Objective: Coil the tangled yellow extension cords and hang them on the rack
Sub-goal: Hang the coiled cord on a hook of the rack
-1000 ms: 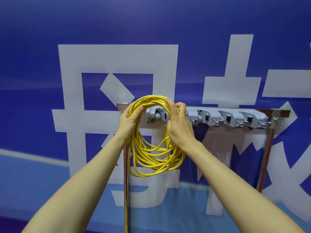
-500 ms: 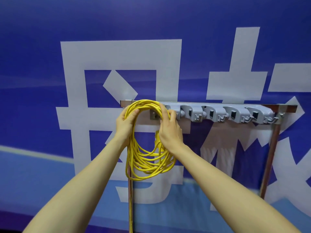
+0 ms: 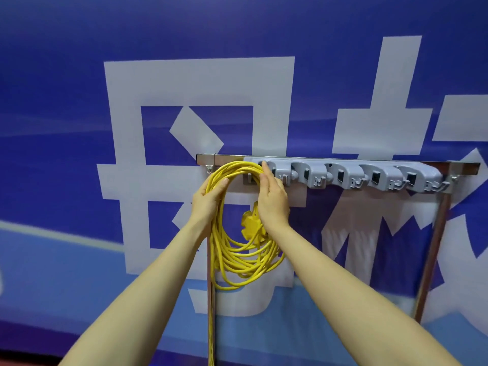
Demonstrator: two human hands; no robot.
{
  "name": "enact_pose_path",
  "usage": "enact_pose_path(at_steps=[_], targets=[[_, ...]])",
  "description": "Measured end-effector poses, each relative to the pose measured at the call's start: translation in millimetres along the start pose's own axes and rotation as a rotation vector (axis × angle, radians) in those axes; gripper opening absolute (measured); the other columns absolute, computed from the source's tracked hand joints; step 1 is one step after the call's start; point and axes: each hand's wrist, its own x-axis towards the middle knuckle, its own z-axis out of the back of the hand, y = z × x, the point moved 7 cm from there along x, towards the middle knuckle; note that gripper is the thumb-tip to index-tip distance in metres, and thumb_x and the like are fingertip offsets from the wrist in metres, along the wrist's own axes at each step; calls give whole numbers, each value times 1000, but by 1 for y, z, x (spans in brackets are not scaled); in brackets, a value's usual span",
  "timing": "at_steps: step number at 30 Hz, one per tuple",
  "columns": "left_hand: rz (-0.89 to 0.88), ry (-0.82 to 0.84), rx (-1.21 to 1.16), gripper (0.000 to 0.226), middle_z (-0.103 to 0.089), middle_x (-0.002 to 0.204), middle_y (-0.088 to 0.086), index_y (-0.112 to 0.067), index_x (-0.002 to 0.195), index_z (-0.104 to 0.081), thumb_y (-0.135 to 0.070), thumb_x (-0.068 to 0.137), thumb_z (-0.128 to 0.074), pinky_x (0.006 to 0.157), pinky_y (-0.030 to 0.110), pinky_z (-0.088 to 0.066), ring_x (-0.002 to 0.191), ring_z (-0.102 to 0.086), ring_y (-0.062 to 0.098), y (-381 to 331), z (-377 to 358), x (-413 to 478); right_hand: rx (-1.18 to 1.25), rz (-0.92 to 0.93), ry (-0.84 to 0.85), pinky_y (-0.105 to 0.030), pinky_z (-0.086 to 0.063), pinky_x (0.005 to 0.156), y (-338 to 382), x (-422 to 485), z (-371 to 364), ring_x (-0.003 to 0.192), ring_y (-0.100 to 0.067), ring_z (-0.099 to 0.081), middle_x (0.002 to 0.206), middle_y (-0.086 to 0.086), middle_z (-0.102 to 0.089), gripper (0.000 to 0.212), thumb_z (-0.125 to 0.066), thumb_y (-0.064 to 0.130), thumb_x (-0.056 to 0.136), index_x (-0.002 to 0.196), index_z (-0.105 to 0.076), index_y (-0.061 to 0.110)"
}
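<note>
Holding yellow cord coil [image 3: 237,262] against left end of rack [image 3: 380,173], my left hand [image 3: 208,200] clamped round its left side, my right hand [image 3: 273,200] flat, fingers straight, on its right.

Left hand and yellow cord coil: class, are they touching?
Touching. The head view shows the left hand gripping the yellow cord coil at its left strands, fingers curled over them with no gap.

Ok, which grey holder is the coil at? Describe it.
A metal rack stands against the blue banner; its top rail carries five grey holders. It is the leftmost, alone partly covered by the right hand, with the yellow coil looped beside it.
</note>
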Motion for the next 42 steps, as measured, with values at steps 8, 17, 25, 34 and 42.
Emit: enact_pose_path(at_steps=[8, 17, 25, 34, 42], targets=[[174, 77, 69, 28, -63, 79, 4, -19, 107, -66, -42, 95, -54, 67, 23, -49, 76, -58, 16, 16, 5, 7, 217, 24, -112, 4, -37, 79, -2, 2, 5, 109, 1, -50, 127, 4, -61, 31, -44, 26, 100, 127, -60, 23], [247, 188, 75, 23, -67, 100, 10, -18, 115, -59, -28, 95, -57, 75, 32, -56, 91, -65, 26, 17, 2, 10, 289, 22, -124, -15, -45, 92, -10, 3, 5, 110, 3, -52, 124, 8, -63, 30, -49, 26, 98, 125, -61, 25], [-70, 333, 378, 41, -58, 123, -10, -27, 134, -50, -32, 95, -58, 89, 22, -49, 112, -57, 6, -19, -19, 21, 227, 75, -168, -15, -44, 89, -4, 4, 5, 114, -5, -55, 123, 8, -64, 29, -49, 24, 98, 123, -63, 27], [-349, 62, 462, 25, -64, 113, -3, -23, 120, -59, -31, 97, -57, 90, 28, -52, 107, -59, 11, -20, -23, 28, 183, 98, -215, -30, -51, 87, -3, 6, -1, 106, -9, -58, 118, 7, -64, 27, -43, 23, 100, 117, -63, 28], [-298, -28, 361, 30, -58, 122, 0, -25, 126, -55, -31, 97, -57, 98, 31, -48, 116, -54, 14, 4, -25, 17, 346, 65, -182, -11, -37, 98, -13, -6, -4, 121, 6, -45, 133, 8, -57, 34, -53, 13, 95, 126, -61, 25]])
